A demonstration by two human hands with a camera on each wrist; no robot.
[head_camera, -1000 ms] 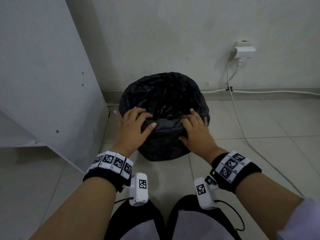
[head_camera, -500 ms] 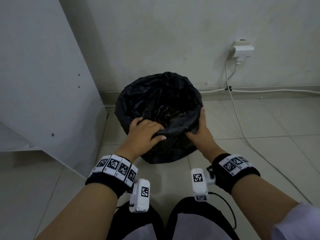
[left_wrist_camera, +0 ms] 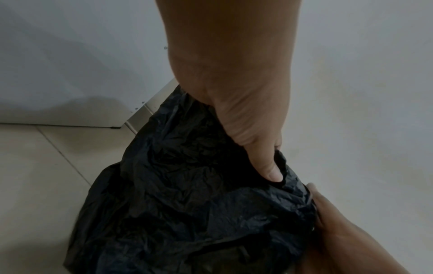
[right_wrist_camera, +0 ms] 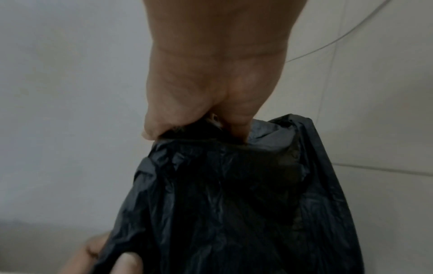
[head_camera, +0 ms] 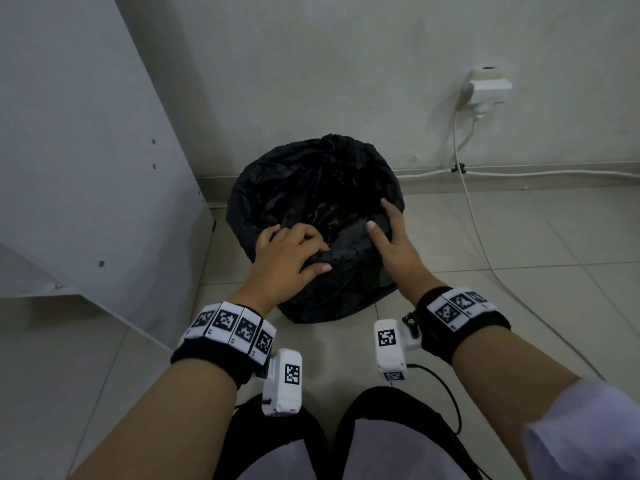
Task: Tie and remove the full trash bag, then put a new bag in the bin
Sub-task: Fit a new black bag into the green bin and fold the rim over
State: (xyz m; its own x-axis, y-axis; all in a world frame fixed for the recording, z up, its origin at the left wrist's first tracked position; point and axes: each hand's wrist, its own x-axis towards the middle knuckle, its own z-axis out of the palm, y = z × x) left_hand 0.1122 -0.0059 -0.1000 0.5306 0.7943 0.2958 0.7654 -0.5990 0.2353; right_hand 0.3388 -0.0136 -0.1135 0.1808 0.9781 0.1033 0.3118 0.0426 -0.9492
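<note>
A black trash bag lines a round bin on the tiled floor by the wall; the bag drapes over the bin's outside and hides it. My left hand grips the near left part of the bag's rim, thumb on the outside, fingers curled over the edge. The same bag fills the left wrist view, with my left hand pinching its edge. My right hand holds the near right rim, thumb inside the opening. In the right wrist view my right hand pinches bunched plastic of the bag.
A white cabinet panel stands close on the bin's left. A wall socket with a plug sits at the upper right, and its white cable runs down and across the floor to the right of the bin. My knees are at the bottom edge.
Both hands moved from the front of the rim outward along it. The right hand turned and slid to the right side, thumb now inside; the left hand closed on the left edge.
</note>
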